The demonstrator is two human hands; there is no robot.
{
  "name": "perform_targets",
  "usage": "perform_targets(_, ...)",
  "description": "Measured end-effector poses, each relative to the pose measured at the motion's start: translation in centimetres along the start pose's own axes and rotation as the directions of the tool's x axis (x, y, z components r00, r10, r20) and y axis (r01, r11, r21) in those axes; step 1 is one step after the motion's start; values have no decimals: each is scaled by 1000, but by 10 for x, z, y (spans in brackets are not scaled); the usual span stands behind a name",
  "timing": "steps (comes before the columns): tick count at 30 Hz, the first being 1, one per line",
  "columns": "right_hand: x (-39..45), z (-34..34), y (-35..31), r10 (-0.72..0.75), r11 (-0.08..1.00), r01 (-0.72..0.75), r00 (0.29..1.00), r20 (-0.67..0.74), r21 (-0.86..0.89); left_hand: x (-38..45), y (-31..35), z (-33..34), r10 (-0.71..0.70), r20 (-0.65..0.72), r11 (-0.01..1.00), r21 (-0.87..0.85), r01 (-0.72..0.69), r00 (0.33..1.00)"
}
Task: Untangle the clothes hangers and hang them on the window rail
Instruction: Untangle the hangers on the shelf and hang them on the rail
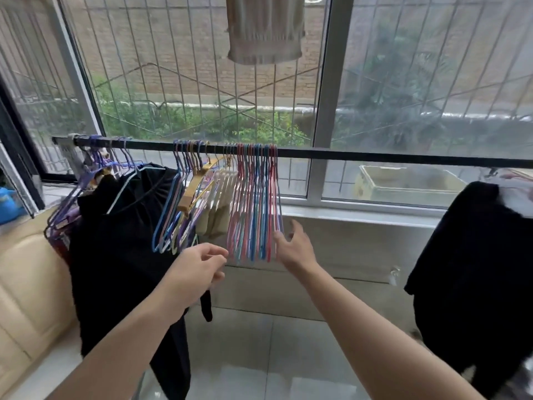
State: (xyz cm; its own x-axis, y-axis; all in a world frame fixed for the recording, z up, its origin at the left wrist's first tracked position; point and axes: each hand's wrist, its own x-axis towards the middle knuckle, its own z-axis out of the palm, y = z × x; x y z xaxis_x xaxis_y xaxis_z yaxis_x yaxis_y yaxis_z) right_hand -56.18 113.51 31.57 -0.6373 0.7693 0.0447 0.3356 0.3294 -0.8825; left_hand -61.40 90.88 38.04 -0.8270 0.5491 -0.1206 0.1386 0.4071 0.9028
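A person is reaching both hands toward a tidy row of pink and blue wire hangers (253, 203) hanging on the black window rail (375, 153), apparently to straighten them. The right hand (294, 243), fingers spread, is touching the row's right edge; the left hand (199, 269), fingers loosely curled, is holding nothing. A more jumbled mixed bunch (184, 197) is hanging beside a black garment (124, 241).

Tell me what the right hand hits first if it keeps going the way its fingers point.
Probably the pink and blue hangers: the right hand points up-left at their right edge, fingertips about touching. Depth is unclear.
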Motion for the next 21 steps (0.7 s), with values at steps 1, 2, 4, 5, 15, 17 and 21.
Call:
perform_targets(1,-5,-4,6,-3,1000,3,1000,-31,21,2,-2,10,0,39,1000,-11,0,999)
perform_targets(2,-15,-9,17,5,999,-3,998,-58,35,3,-5,23,-1,86,1000,-26,3,996)
perform_targets(4,-37,-24,38,34,998,-28,994,-102,64,5,-12,52,0,172,999,-52,9,985)
perform_targets(5,-49,-33,52,76,994,-66,989,-127,83,5,-14,69,-2,219,998,-53,14,976)
perform_targets(15,-250,-174,234,521,851,-499,763,-384,162,-121,-44,273,44,616,998,16,-68,786)
perform_targets(17,-305,-209,265,601,795,-564,680,-420,224,-167,-46,314,37,690,996,34,-83,723)
perform_targets(21,-444,-278,337,688,710,-635,533,-492,305,-278,-56,398,-40,819,993,98,-71,572)
